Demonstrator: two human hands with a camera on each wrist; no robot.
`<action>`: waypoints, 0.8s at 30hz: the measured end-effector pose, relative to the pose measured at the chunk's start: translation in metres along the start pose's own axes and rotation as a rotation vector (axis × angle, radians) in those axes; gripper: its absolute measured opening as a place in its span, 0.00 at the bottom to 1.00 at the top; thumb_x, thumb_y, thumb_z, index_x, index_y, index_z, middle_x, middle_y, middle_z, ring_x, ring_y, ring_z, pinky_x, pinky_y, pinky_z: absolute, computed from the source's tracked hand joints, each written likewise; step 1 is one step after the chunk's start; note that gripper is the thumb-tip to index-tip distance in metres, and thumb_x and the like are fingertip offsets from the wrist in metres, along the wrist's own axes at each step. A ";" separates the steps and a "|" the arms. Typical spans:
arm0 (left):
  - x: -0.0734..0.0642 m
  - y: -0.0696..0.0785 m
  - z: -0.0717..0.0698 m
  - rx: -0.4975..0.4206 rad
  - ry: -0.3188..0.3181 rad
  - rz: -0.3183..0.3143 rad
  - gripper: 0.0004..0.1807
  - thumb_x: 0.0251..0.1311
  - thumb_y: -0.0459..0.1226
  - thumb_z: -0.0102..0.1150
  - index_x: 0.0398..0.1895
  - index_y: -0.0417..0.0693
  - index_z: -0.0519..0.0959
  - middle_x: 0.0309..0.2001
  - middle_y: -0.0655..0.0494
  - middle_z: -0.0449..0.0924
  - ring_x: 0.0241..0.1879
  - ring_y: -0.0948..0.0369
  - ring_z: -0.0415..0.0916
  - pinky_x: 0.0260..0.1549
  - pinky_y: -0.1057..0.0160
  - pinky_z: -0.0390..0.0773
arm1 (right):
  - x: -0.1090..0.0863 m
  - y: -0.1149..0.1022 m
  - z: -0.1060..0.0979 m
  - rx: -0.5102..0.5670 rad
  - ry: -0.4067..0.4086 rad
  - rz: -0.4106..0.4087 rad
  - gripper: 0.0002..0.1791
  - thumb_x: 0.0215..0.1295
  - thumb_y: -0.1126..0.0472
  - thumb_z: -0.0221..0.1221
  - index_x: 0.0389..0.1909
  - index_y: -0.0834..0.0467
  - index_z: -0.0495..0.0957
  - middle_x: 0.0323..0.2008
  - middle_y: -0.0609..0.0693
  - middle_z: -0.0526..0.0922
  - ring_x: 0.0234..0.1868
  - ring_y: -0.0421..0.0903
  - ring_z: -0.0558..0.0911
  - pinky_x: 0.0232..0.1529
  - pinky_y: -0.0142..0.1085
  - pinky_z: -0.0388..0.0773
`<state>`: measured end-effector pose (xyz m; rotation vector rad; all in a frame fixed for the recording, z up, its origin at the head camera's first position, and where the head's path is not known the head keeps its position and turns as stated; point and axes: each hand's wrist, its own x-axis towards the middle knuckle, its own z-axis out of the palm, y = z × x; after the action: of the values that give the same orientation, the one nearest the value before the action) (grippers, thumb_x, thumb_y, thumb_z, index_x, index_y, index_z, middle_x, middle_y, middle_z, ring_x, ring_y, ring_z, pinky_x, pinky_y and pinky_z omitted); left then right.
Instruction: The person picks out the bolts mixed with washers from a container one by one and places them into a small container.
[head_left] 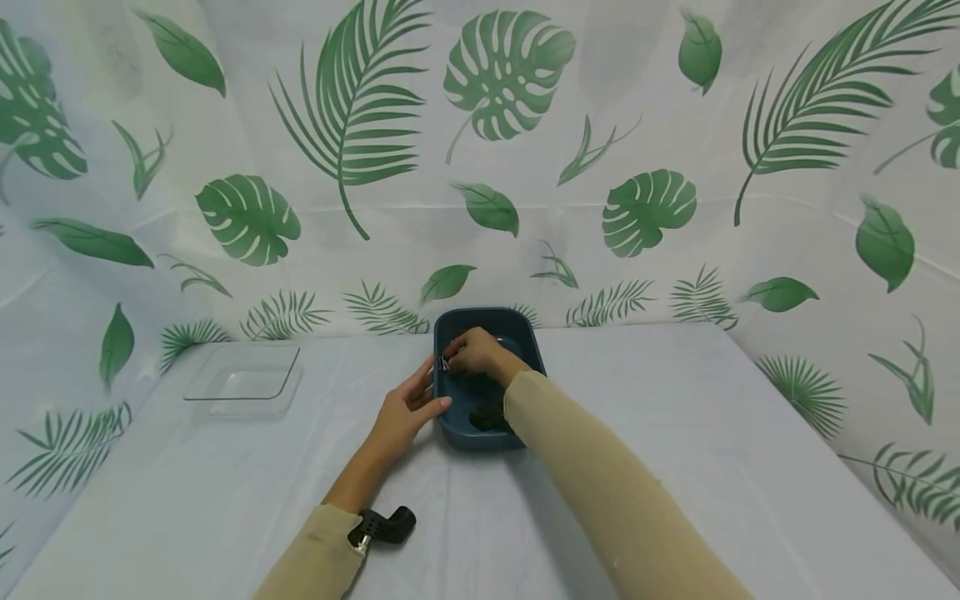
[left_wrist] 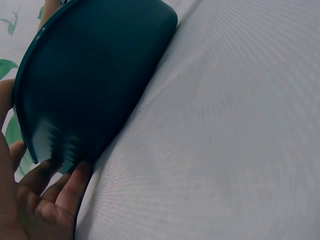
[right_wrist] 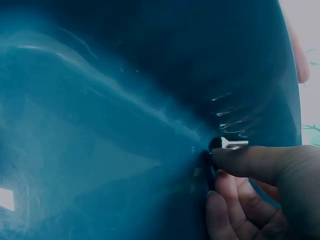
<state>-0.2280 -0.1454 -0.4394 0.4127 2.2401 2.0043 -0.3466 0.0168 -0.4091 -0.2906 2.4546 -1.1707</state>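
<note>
A dark blue plastic basin (head_left: 483, 442) stands on the white cloth. My right hand (head_left: 480, 354) reaches into it, close to the left wall. In the right wrist view, its thumb and fingers pinch a small black clip (right_wrist: 216, 144) with a silvery metal end; the fingers partly hide it. My left hand (head_left: 405, 408) rests against the outside of the basin's left wall, its thumb stretched out near the rim. The left wrist view shows its fingertips (left_wrist: 82, 170) touching the lower outer wall. A dark clump (head_left: 487, 417) lies in the basin's near end, partly behind the right sleeve.
A clear rectangular container (head_left: 243, 383) stands at the far left of the table. Behind the table hangs a white curtain (head_left: 540, 183) printed with green leaves. A black strap device (head_left: 382, 525) sits on the left wrist.
</note>
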 end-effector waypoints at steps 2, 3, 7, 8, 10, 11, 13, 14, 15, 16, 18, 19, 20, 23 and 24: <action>0.000 0.001 0.000 -0.002 0.001 0.001 0.40 0.64 0.40 0.59 0.76 0.56 0.50 0.72 0.40 0.56 0.69 0.49 0.60 0.63 0.51 0.68 | 0.000 0.000 0.000 0.003 0.001 -0.003 0.14 0.59 0.69 0.62 0.47 0.62 0.82 0.45 0.57 0.83 0.39 0.48 0.84 0.40 0.38 0.84; 0.000 0.001 0.000 -0.004 0.001 0.001 0.40 0.64 0.40 0.59 0.76 0.55 0.50 0.72 0.40 0.56 0.69 0.48 0.60 0.63 0.51 0.68 | 0.000 0.000 0.000 0.004 0.003 -0.004 0.13 0.60 0.68 0.62 0.47 0.62 0.83 0.46 0.56 0.82 0.39 0.47 0.84 0.41 0.38 0.83; 0.000 0.000 0.000 0.005 0.000 -0.001 0.40 0.64 0.41 0.59 0.76 0.55 0.50 0.72 0.40 0.55 0.70 0.48 0.60 0.63 0.51 0.68 | -0.001 0.000 0.001 0.002 0.000 -0.002 0.12 0.62 0.68 0.61 0.46 0.62 0.83 0.49 0.57 0.81 0.41 0.47 0.84 0.42 0.39 0.83; 0.001 0.000 -0.001 0.005 -0.001 0.001 0.41 0.64 0.41 0.59 0.76 0.55 0.50 0.72 0.40 0.55 0.70 0.47 0.60 0.63 0.51 0.68 | -0.001 0.000 0.001 0.004 0.001 -0.002 0.12 0.62 0.68 0.60 0.46 0.62 0.83 0.51 0.56 0.80 0.42 0.47 0.83 0.42 0.39 0.83; 0.001 0.000 -0.001 0.003 0.000 0.002 0.41 0.64 0.41 0.59 0.76 0.54 0.50 0.72 0.40 0.55 0.70 0.47 0.60 0.63 0.51 0.68 | -0.001 0.000 0.001 0.005 0.001 -0.007 0.12 0.62 0.68 0.60 0.46 0.62 0.83 0.52 0.57 0.80 0.42 0.48 0.83 0.42 0.39 0.83; 0.001 0.000 -0.001 0.000 0.000 0.004 0.41 0.64 0.41 0.59 0.76 0.54 0.50 0.73 0.40 0.55 0.70 0.47 0.59 0.63 0.51 0.68 | -0.001 0.001 0.001 0.005 0.002 -0.011 0.12 0.62 0.68 0.60 0.46 0.62 0.83 0.53 0.56 0.79 0.42 0.48 0.83 0.42 0.39 0.83; 0.001 0.000 -0.001 -0.003 0.003 0.007 0.41 0.64 0.40 0.59 0.76 0.54 0.50 0.73 0.40 0.55 0.70 0.47 0.59 0.63 0.51 0.68 | -0.001 0.001 0.001 0.007 0.002 -0.019 0.12 0.61 0.68 0.61 0.46 0.63 0.82 0.53 0.57 0.79 0.41 0.48 0.83 0.41 0.39 0.83; 0.001 0.001 -0.001 -0.006 0.003 0.009 0.40 0.64 0.40 0.59 0.76 0.54 0.50 0.73 0.40 0.54 0.70 0.47 0.59 0.63 0.51 0.68 | -0.001 0.001 0.001 0.008 0.003 -0.023 0.12 0.61 0.69 0.61 0.46 0.63 0.82 0.52 0.57 0.80 0.41 0.48 0.83 0.41 0.40 0.83; 0.001 0.001 0.000 -0.006 0.003 0.009 0.40 0.64 0.40 0.59 0.76 0.54 0.50 0.73 0.40 0.54 0.70 0.47 0.59 0.63 0.51 0.68 | -0.001 0.001 0.001 0.006 0.000 -0.024 0.12 0.61 0.69 0.61 0.46 0.63 0.82 0.49 0.57 0.81 0.40 0.48 0.83 0.41 0.40 0.83; 0.000 0.001 0.000 -0.007 0.002 0.011 0.40 0.64 0.40 0.59 0.76 0.54 0.50 0.73 0.40 0.54 0.70 0.47 0.59 0.63 0.51 0.68 | 0.000 0.001 0.002 0.003 -0.001 -0.025 0.13 0.61 0.69 0.61 0.46 0.62 0.82 0.47 0.57 0.81 0.39 0.48 0.83 0.41 0.40 0.83; 0.000 0.001 0.000 -0.007 0.001 0.013 0.40 0.64 0.40 0.58 0.76 0.53 0.50 0.73 0.40 0.54 0.70 0.46 0.59 0.63 0.50 0.67 | 0.000 0.002 0.002 0.000 -0.003 -0.026 0.12 0.61 0.68 0.61 0.46 0.62 0.82 0.42 0.57 0.82 0.38 0.47 0.83 0.41 0.39 0.83; 0.000 0.002 0.000 -0.007 0.001 0.013 0.40 0.64 0.40 0.58 0.76 0.53 0.50 0.73 0.40 0.54 0.70 0.46 0.59 0.63 0.50 0.67 | 0.000 0.002 0.002 -0.003 -0.003 -0.028 0.12 0.61 0.68 0.61 0.46 0.62 0.82 0.40 0.56 0.83 0.37 0.47 0.83 0.40 0.39 0.83; 0.000 0.002 0.000 -0.005 0.001 0.013 0.40 0.64 0.40 0.58 0.76 0.53 0.50 0.73 0.40 0.54 0.70 0.46 0.59 0.63 0.50 0.67 | 0.000 0.003 0.001 -0.004 -0.002 -0.029 0.12 0.61 0.68 0.61 0.46 0.62 0.82 0.40 0.56 0.83 0.37 0.47 0.82 0.40 0.38 0.83; 0.000 0.002 0.000 0.001 0.001 0.012 0.40 0.64 0.40 0.58 0.76 0.53 0.50 0.73 0.40 0.54 0.70 0.46 0.59 0.63 0.50 0.67 | 0.000 0.004 0.001 -0.005 -0.003 -0.036 0.12 0.62 0.68 0.60 0.46 0.63 0.82 0.39 0.56 0.83 0.37 0.46 0.82 0.39 0.38 0.83; 0.000 0.002 0.001 0.002 0.002 0.013 0.40 0.64 0.40 0.58 0.76 0.52 0.50 0.73 0.40 0.54 0.70 0.46 0.59 0.63 0.50 0.67 | 0.000 0.004 0.001 -0.004 -0.003 -0.038 0.12 0.62 0.68 0.60 0.46 0.63 0.82 0.39 0.56 0.83 0.37 0.47 0.82 0.39 0.38 0.83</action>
<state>-0.2274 -0.1447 -0.4373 0.4264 2.2464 2.0091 -0.3460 0.0186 -0.4124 -0.3419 2.4595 -1.1803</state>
